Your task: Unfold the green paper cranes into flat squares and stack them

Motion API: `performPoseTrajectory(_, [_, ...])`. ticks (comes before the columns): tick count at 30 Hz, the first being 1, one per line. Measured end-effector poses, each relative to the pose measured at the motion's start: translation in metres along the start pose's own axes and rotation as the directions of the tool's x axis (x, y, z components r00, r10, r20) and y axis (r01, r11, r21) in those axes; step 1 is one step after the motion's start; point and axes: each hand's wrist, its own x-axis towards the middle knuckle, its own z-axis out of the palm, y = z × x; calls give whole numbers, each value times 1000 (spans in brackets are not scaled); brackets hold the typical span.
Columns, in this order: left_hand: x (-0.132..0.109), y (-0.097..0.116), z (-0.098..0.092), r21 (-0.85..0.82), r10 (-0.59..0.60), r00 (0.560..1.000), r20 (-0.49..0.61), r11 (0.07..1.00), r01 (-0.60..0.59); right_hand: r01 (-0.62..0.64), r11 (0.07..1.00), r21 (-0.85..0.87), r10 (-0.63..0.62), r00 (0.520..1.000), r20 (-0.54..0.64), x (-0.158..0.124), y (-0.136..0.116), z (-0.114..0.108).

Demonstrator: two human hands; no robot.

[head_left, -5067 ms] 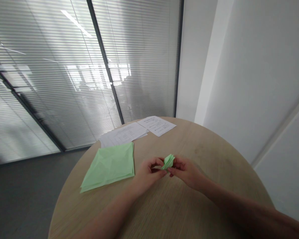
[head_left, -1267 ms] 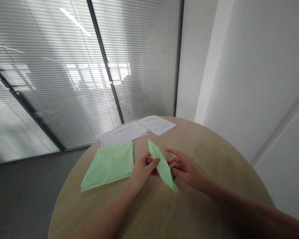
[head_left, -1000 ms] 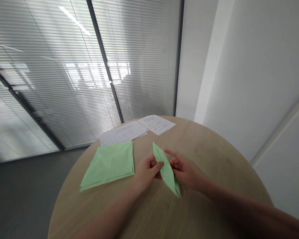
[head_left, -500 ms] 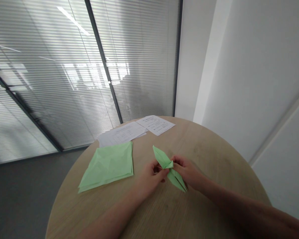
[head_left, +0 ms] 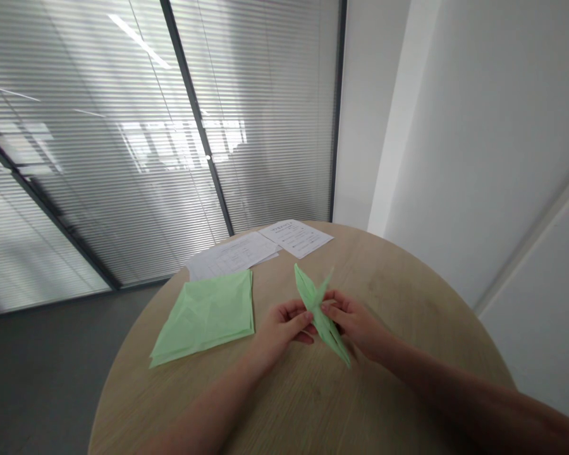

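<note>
A light green folded paper is held above the round table, with long pointed ends toward the upper left and lower right and a thinner, blurred point rising at the upper right. My left hand pinches its middle from the left between thumb and fingers. From the other side, my right hand grips the middle with thumb and fingertips. The fingertips behind the paper are partly hidden. To the left of my hands lies a stack of flat green sheets, slightly creased.
Printed white sheets and another printed page lie at the far edge of the round wooden table. Behind the table stand a glass partition with blinds and, at right, a white wall.
The folded paper has turned more upright, and a thin point now stands up at its upper right. My left fingers have spread slightly and my right thumb has shifted onto the middle.
</note>
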Motion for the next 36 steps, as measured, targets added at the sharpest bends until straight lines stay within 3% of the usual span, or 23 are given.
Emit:
performPoseTrajectory(3, [1, 1, 0, 9, 3, 1000, 9, 1000, -3, 38, 999, -1, -38, 999, -7, 2, 4, -1])
performPoseTrajectory(9, [5, -5, 0, 71, 1, 1000, -7, 997, -1, 275, 935, -223, -296, 953, -66, 4, 10, 0])
performPoseTrajectory(13, [8, -8, -2, 164, 94, 995, -45, 983, -85, 352, 896, -271, -374, 927, -30, 0, 4, 0])
performPoseTrajectory(18, [7, -8, -2, 274, 201, 977, -71, 946, -175, 299, 914, -273, -303, 953, 26, -6, -1, 2])
performPoseTrajectory(21, [6, -7, -1, 302, 213, 974, -70, 936, -183, 306, 915, -262, -307, 951, 38, -6, -1, 3])
performPoseTrajectory(24, [6, -8, -3, 318, 201, 974, -104, 935, -159, 240, 953, -183, -233, 970, 63, -4, 0, 2])
performPoseTrajectory(30, [9, -11, -6, 208, 182, 976, -121, 966, -154, 106, 994, -28, -106, 994, 1, -2, -2, 0])
performPoseTrajectory(36, [11, -10, -5, 56, 184, 974, -136, 982, -178, 48, 985, 164, -48, 999, -4, 0, -1, 0])
